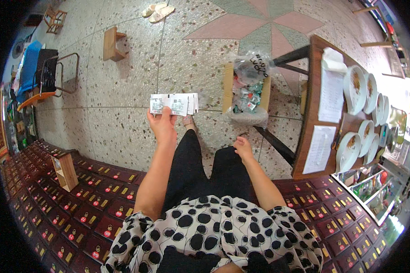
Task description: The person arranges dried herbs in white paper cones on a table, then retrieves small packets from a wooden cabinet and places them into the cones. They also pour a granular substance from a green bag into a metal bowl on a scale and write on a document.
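In front of my left knee, my left hand [162, 126] is closed on a fanned bunch of flat white printed packets [171, 104], thumb on top. Whether they are paper slips or sachets I cannot make out. My right hand [243, 148] rests by my right knee with its fingers curled in. A small dark spot shows at its fingertips, too small to name. Ahead of that hand stands a cardboard box [228, 88] lined with a clear plastic bag [255, 68]. Small green, white and red packets [248, 100] lie inside it. Neither hand touches the box.
To the right, a wooden table [313, 109] bears paper sheets [331, 98], a folded white cloth [334, 60] and several white bowls [354, 88] with brown bits. A small wooden stool [112, 44], pale shoes [158, 12] and a chair [48, 68] stand farther off. Dark red lockers [102, 200] lie behind me.
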`<action>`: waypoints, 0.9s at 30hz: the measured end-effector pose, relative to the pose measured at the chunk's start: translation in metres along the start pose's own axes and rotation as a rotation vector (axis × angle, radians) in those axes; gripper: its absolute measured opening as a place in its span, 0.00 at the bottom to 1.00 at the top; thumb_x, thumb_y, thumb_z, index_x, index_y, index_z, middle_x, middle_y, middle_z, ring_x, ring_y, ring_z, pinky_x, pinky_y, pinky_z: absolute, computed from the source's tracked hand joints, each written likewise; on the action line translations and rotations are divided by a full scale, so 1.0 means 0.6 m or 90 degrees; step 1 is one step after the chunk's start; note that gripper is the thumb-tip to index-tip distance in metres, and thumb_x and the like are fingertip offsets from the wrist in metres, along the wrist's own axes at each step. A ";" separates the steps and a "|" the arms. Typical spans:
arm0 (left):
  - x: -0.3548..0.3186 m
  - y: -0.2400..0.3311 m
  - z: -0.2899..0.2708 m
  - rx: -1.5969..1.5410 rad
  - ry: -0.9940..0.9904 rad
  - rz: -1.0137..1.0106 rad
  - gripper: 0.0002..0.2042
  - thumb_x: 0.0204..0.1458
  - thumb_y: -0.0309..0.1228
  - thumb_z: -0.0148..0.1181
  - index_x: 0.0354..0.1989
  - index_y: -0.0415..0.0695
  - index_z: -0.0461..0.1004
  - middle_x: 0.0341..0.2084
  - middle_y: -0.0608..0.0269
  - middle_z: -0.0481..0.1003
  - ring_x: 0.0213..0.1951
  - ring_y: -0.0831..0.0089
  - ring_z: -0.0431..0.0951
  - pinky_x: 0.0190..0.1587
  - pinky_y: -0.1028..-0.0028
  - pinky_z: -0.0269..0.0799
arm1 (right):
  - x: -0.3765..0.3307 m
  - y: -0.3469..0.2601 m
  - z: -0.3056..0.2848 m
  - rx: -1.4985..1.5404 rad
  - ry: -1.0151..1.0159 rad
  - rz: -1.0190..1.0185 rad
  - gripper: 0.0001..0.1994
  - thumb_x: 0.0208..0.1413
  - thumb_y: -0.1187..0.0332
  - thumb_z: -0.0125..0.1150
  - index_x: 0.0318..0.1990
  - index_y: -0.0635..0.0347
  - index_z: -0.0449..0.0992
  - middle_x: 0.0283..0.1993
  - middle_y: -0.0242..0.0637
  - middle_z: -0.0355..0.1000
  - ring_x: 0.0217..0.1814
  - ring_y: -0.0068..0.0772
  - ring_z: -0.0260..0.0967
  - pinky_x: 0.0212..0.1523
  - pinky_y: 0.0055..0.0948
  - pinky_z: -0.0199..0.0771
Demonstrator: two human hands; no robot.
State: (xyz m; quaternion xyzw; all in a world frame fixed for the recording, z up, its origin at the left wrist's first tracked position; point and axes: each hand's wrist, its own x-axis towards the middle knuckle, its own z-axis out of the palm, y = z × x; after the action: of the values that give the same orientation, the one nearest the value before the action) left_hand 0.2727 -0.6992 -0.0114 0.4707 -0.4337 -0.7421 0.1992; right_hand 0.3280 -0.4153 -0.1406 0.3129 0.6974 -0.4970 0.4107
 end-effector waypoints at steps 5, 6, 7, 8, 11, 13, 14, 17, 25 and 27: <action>0.136 0.035 -0.049 0.051 0.013 -0.003 0.25 0.47 0.21 0.52 0.54 0.46 0.51 0.41 0.60 0.67 0.37 0.73 0.71 0.33 0.74 0.71 | 0.128 0.054 0.119 -0.134 0.060 0.017 0.22 0.45 0.69 0.57 0.51 0.59 0.66 0.46 0.40 0.68 0.46 0.34 0.67 0.42 0.27 0.68; 0.163 0.033 -0.063 0.063 0.009 -0.001 0.26 0.47 0.21 0.53 0.54 0.47 0.51 0.41 0.60 0.67 0.37 0.73 0.71 0.32 0.74 0.71 | 0.138 0.045 0.144 -0.176 0.053 -0.028 0.22 0.44 0.69 0.57 0.50 0.60 0.66 0.46 0.42 0.68 0.45 0.34 0.67 0.43 0.27 0.68; 0.186 0.031 -0.073 0.076 0.001 -0.003 0.26 0.47 0.21 0.53 0.54 0.47 0.51 0.41 0.60 0.67 0.37 0.73 0.71 0.32 0.74 0.71 | 0.142 0.025 0.172 -0.216 0.049 -0.071 0.22 0.43 0.68 0.57 0.49 0.60 0.67 0.46 0.43 0.68 0.45 0.35 0.68 0.43 0.28 0.68; 0.203 0.031 -0.082 0.070 0.010 -0.005 0.26 0.47 0.21 0.53 0.54 0.47 0.51 0.41 0.61 0.67 0.37 0.73 0.71 0.32 0.74 0.71 | 0.145 0.006 0.199 -0.255 0.045 -0.113 0.22 0.43 0.68 0.58 0.48 0.61 0.68 0.46 0.44 0.68 0.45 0.36 0.68 0.44 0.28 0.68; 0.238 0.019 -0.096 0.055 0.054 -0.020 0.25 0.47 0.21 0.52 0.54 0.48 0.51 0.41 0.61 0.67 0.37 0.73 0.71 0.32 0.74 0.71 | 0.158 -0.061 0.252 -0.357 0.010 -0.148 0.22 0.42 0.66 0.58 0.48 0.63 0.67 0.47 0.47 0.67 0.43 0.39 0.69 0.46 0.31 0.67; 0.255 0.005 -0.116 0.064 0.095 -0.025 0.25 0.48 0.20 0.52 0.54 0.48 0.51 0.41 0.61 0.67 0.37 0.73 0.71 0.32 0.74 0.71 | 0.212 -0.040 0.278 -0.374 0.015 -0.149 0.22 0.42 0.64 0.58 0.47 0.62 0.68 0.46 0.48 0.67 0.44 0.41 0.68 0.46 0.32 0.66; 0.263 -0.004 -0.134 0.074 0.092 -0.033 0.25 0.48 0.20 0.52 0.54 0.48 0.51 0.41 0.61 0.67 0.37 0.72 0.71 0.33 0.73 0.72 | 0.242 -0.026 0.285 -0.382 0.019 -0.151 0.22 0.41 0.63 0.58 0.46 0.61 0.68 0.46 0.49 0.68 0.45 0.42 0.68 0.47 0.33 0.66; 0.282 -0.044 -0.190 0.106 0.158 -0.088 0.27 0.48 0.21 0.51 0.56 0.49 0.50 0.42 0.61 0.66 0.37 0.71 0.71 0.31 0.73 0.72 | 0.313 -0.029 0.302 -0.442 0.026 -0.166 0.21 0.40 0.62 0.59 0.45 0.60 0.69 0.43 0.49 0.68 0.43 0.42 0.68 0.46 0.33 0.66; 0.284 -0.179 -0.339 0.257 0.363 -0.210 0.21 0.49 0.22 0.51 0.52 0.51 0.55 0.41 0.66 0.68 0.37 0.75 0.71 0.28 0.77 0.68 | 0.621 0.056 0.343 -0.507 -0.062 -0.181 0.22 0.37 0.68 0.61 0.46 0.50 0.71 0.58 0.50 0.55 0.61 0.51 0.49 0.55 0.39 0.57; 0.286 -0.211 -0.367 0.227 0.343 -0.203 0.20 0.49 0.23 0.51 0.51 0.50 0.55 0.42 0.64 0.68 0.38 0.74 0.71 0.32 0.74 0.70 | 0.687 0.054 0.363 -0.501 -0.059 -0.119 0.23 0.36 0.68 0.61 0.46 0.48 0.71 0.62 0.50 0.47 0.63 0.52 0.45 0.57 0.43 0.54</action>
State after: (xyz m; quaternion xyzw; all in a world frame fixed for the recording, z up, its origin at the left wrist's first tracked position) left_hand 0.3970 -0.8514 -0.2466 0.7384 -0.4092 -0.5261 0.1029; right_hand 0.2197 -0.6007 -0.5560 0.0445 0.8405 -0.2406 0.4834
